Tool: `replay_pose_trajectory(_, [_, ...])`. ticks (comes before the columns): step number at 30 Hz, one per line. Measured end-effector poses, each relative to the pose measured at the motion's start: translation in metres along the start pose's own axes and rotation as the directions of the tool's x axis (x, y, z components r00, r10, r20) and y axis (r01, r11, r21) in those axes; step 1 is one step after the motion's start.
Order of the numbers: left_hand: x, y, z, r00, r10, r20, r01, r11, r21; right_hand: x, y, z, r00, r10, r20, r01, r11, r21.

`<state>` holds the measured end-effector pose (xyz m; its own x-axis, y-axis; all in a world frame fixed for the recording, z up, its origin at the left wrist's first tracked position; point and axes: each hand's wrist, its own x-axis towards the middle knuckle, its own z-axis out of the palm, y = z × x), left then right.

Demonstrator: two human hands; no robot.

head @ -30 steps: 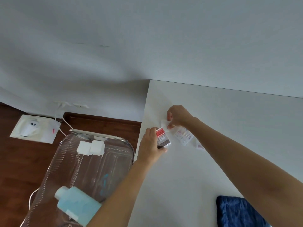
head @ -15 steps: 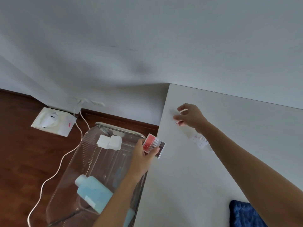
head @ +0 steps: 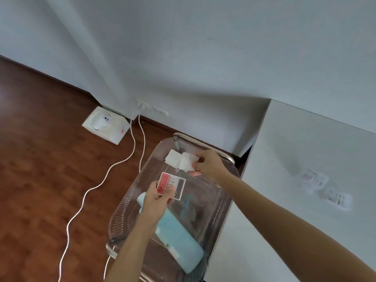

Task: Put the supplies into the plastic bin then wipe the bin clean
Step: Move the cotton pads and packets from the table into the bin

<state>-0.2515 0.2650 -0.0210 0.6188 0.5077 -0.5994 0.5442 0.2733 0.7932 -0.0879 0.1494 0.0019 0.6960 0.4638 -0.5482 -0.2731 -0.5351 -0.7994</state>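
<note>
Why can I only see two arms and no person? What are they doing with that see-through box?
The camera sits on the person's head and looks down, so you see only their own arms reaching out. No robot here, just bare hands.

The see-through box is a plastic bin standing beside a white table, above a brown wooden floor. Inside it lies a light blue bottle on its side, and white gauze pads sit at the far end.

The left hand holds a small card with a red patch over the bin. The right hand pinches something small and white near the gauze pads; I can't tell exactly what.

Two more blurry little packets wait on the table. A white cable snakes across the floor.
</note>
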Motion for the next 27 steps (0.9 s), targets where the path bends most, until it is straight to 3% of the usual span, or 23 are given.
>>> replay_pose_trajectory(5, [0.019,-0.008,-0.022,1.000,-0.011,-0.027,0.010,1.000,-0.021,0.032,0.035,0.034,0.938,0.286,-0.194,-0.251,0.950,0.185])
replay_pose_trajectory(11, [0.035,-0.021,-0.030,0.997,-0.072,-0.009,0.072,0.996,-0.047,0.068,0.052,0.050,0.843,0.449,-0.297,-0.304,0.852,0.426])
replay_pose_trajectory(20, [0.046,-0.033,-0.023,0.990,-0.139,0.023,0.140,0.990,-0.021,0.084,0.068,0.063,0.833,0.354,-0.424,-0.284,0.933,0.222])
replay_pose_trajectory(27, [0.059,-0.032,0.005,0.979,-0.191,0.070,0.196,0.977,-0.089,0.063,0.065,0.053,0.827,0.280,-0.487,-0.198,0.957,0.214])
